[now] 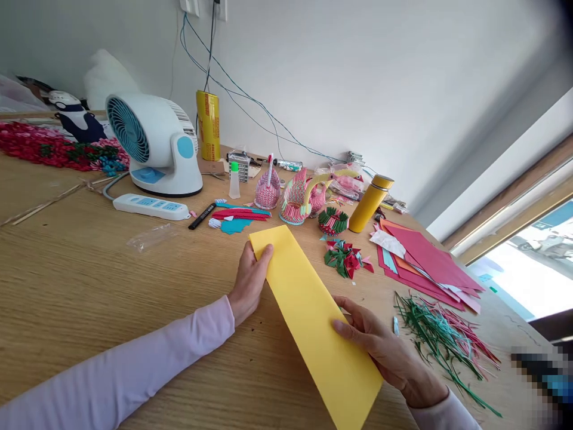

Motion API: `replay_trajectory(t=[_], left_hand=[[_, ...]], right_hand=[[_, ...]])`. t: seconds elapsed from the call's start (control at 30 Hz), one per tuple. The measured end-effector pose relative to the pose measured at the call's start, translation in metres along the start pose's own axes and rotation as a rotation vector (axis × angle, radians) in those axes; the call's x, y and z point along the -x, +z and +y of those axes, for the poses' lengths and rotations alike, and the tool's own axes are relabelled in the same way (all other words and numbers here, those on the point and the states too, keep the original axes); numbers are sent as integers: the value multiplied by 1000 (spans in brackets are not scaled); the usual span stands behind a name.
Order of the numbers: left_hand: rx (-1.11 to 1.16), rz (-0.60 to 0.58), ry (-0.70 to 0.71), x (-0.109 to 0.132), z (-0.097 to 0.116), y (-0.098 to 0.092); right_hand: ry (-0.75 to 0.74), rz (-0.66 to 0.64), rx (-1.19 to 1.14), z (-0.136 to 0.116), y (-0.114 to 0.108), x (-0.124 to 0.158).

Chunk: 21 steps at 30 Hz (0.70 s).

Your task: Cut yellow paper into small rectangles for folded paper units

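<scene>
A long yellow sheet of paper (308, 310), which looks folded lengthwise, is held slanting above the wooden table. My left hand (250, 278) is closed on its far left corner, thumb on top and fingers beneath. Farther down the right edge, my right hand (376, 337) pinches the paper between thumb and fingers. The sheet's near end runs out of the bottom of the view. Beyond the paper lies a small heap of folded red and green paper pieces (347, 258), with a green and red folded-paper bowl (332, 221) behind it.
Paper-strip swans (295, 200), a yellow bottle (369, 204) and a glue bottle (234, 181) stand at the back. A white fan (156, 143) and a power strip (151, 206) are left. Red paper sheets (425, 257) and green strips (441, 328) lie right.
</scene>
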<state>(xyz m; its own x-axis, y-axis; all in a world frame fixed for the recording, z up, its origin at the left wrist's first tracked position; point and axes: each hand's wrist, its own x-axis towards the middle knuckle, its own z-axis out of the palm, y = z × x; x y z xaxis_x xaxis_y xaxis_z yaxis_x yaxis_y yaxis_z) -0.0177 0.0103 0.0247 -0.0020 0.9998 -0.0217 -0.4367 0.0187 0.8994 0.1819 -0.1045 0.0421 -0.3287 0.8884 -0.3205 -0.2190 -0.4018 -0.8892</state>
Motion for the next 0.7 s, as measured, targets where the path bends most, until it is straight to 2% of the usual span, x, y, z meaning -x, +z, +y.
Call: replay_trajectory(t=[0.1,0.23,0.33,0.5,0.7], left_hand=[[124,-112,-103,5,3,3],[338,-463,-345,19,4,10],[380,-597,-452,29,2,16],[343,-603,-361,36,0,21],[128,-577,-354,41,5,20]], right_hand=[[-59,53,-19,-1,5,-4],[-77,118,-138,2,10,-11],[-62,177,-226,11,12,-15],[-60,181,-255,22,15,-17],[-147,111,-110,12,22,-15]])
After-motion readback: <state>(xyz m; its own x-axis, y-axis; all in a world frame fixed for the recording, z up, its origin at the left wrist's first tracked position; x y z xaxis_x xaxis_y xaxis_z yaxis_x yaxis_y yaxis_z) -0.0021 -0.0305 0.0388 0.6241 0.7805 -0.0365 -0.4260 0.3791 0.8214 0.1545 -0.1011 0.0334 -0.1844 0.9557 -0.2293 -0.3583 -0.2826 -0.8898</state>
